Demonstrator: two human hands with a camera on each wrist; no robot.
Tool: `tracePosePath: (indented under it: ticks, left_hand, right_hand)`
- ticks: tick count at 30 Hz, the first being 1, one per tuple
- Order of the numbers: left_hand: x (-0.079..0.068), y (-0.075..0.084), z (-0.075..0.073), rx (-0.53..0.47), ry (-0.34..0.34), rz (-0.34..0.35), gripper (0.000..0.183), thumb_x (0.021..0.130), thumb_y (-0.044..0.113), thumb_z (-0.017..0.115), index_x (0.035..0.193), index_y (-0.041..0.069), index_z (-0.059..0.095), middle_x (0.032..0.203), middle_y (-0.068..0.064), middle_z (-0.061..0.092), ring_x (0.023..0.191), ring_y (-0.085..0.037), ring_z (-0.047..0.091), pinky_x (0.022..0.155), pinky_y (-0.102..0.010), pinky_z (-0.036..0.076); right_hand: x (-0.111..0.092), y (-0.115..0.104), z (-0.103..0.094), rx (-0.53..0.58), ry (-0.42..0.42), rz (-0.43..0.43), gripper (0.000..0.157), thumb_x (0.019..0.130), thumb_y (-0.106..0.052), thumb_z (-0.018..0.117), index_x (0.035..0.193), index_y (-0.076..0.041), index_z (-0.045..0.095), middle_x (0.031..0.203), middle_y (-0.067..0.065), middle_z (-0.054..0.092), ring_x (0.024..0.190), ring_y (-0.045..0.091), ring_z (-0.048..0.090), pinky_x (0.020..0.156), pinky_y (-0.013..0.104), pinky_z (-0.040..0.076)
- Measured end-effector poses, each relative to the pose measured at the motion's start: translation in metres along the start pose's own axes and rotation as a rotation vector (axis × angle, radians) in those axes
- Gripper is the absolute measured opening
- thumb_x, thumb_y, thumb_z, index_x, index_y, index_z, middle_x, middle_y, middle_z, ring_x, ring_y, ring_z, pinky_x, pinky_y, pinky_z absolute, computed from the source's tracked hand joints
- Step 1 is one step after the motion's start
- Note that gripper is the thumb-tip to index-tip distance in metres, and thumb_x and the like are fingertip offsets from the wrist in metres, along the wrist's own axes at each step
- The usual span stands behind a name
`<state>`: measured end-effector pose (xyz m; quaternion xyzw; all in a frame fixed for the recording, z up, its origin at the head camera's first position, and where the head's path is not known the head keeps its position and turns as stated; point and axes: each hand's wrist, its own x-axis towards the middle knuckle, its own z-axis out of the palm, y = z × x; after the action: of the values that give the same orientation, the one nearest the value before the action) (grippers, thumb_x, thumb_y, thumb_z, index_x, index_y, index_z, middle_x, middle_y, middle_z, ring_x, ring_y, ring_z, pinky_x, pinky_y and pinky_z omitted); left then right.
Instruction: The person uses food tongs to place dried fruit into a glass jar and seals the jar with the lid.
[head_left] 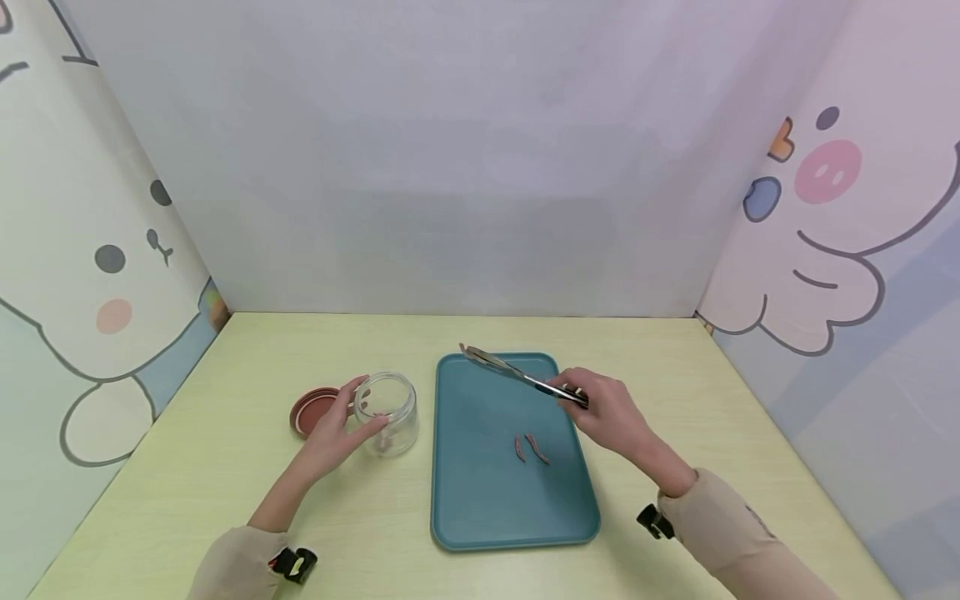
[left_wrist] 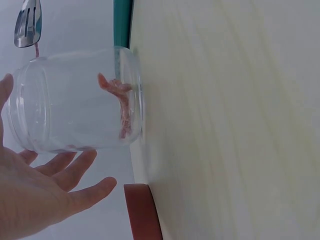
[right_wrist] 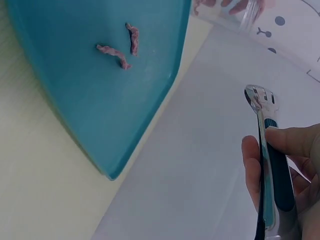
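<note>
My left hand holds a clear glass jar by its rim, thumb on the near side and fingers round the far side. The jar stands upright on the table, and reddish-brown strips lie at its bottom. My right hand grips metal tongs with dark handles, raised over the far part of a teal tray. From the tongs' slotted tips a thin strip pokes out. Two more strips lie on the tray, below the tongs in the head view.
A reddish-brown round lid lies left of the jar, partly behind my left hand. The pale wood-look table ends at a light grey back wall. Walls with cartoon prints flank both sides.
</note>
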<state>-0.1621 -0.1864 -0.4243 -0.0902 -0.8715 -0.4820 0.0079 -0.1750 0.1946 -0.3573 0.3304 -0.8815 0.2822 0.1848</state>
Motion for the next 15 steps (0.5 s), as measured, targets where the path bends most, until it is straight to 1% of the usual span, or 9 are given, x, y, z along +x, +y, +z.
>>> tracePosePath:
  ticks: [8, 12, 15]
  left_hand:
    - [-0.001, 0.001, 0.0, -0.005, -0.002, 0.004, 0.073, 0.081, 0.037, 0.062, 0.137, 0.014, 0.021, 0.133, -0.021, 0.032, 0.116, -0.043, 0.034, 0.085, -0.058, 0.033]
    - [-0.002, 0.003, -0.001, -0.018, -0.004, 0.01, 0.073, 0.082, 0.034, 0.062, 0.138, 0.013, 0.019, 0.134, -0.022, 0.031, 0.116, -0.044, 0.034, 0.084, -0.058, 0.033]
    - [-0.001, 0.002, -0.001, -0.017, -0.003, 0.007, 0.073, 0.082, 0.035, 0.062, 0.138, 0.014, 0.02, 0.134, -0.021, 0.031, 0.116, -0.043, 0.034, 0.085, -0.058, 0.033]
  right_hand:
    - [0.011, -0.012, 0.004, 0.021, -0.027, -0.067, 0.025, 0.074, 0.003, 0.067, 0.095, -0.01, 0.063, 0.082, -0.003, 0.059, 0.053, 0.004, 0.041, 0.044, 0.02, 0.035]
    - [0.018, -0.019, 0.005, 0.028, -0.034, -0.094, 0.024, 0.074, 0.003, 0.066, 0.094, -0.009, 0.063, 0.085, -0.002, 0.06, 0.055, 0.004, 0.044, 0.046, 0.02, 0.037]
    - [0.022, -0.024, 0.006, 0.038, -0.044, -0.111, 0.024, 0.074, 0.004, 0.066, 0.094, -0.009, 0.063, 0.087, -0.001, 0.061, 0.057, 0.004, 0.047, 0.048, 0.02, 0.039]
